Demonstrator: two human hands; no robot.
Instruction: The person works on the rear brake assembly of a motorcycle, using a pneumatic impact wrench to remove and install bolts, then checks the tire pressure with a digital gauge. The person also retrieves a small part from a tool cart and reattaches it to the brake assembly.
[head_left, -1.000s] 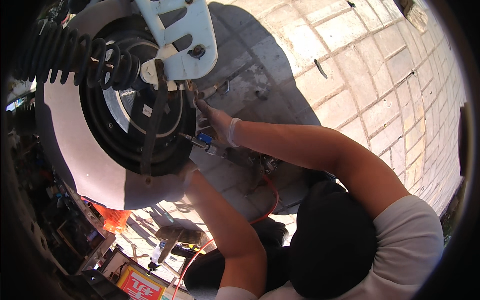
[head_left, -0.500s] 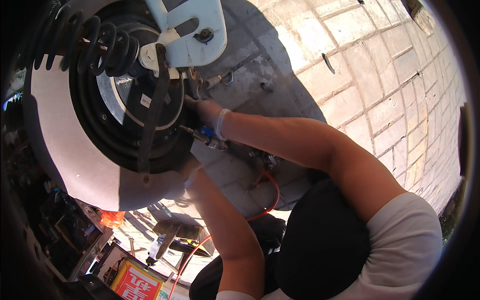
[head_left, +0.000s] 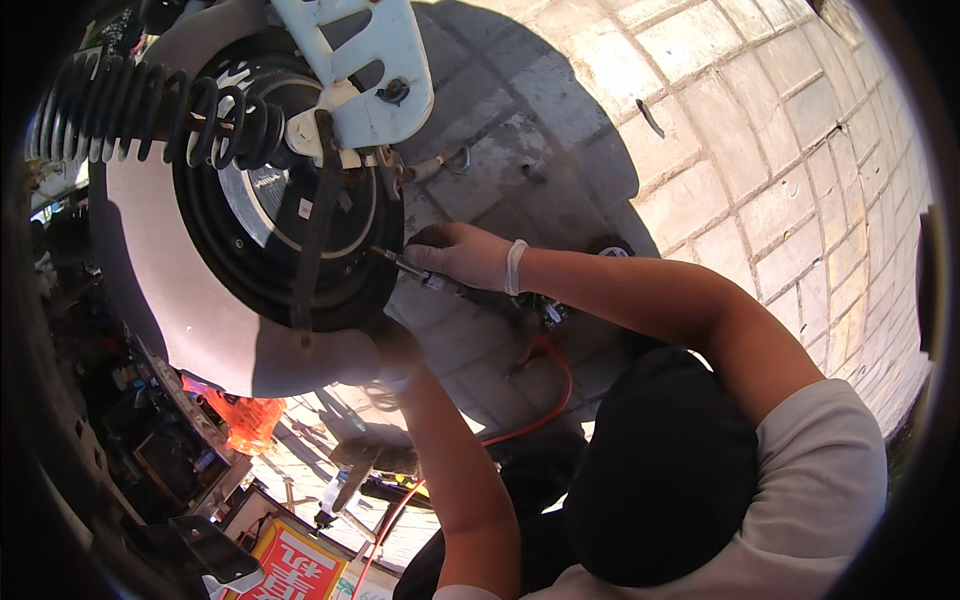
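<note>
A wheel with a black rim [head_left: 235, 235] and a broad grey tyre [head_left: 150, 235] fills the left side, a dark flat strap [head_left: 316, 225] crossing it. My right hand [head_left: 465, 256], in a thin pale glove, closes around a slim metal air nozzle [head_left: 425, 277]. Its tip points at the lower right part of the rim; whether it touches cannot be told. At the tyre's lower right edge is my left hand [head_left: 397, 352], blurred and shaded, its fingers hidden. Above the wheel sit a black coil spring [head_left: 150, 115] and a pale slotted metal bracket [head_left: 385, 100].
A red hose [head_left: 567, 385] curves over the paved ground [head_left: 700, 180] below my right arm. Lower left are an orange plastic bag [head_left: 250, 422], scattered tools and a yellow-and-red sign [head_left: 290, 565]. A dark rounded shape [head_left: 660, 470] covers the lower middle.
My right hand has come down from beside the bracket's lower end to the air nozzle and closed around it. The left hand stays at the tyre edge. The view has shifted slightly.
</note>
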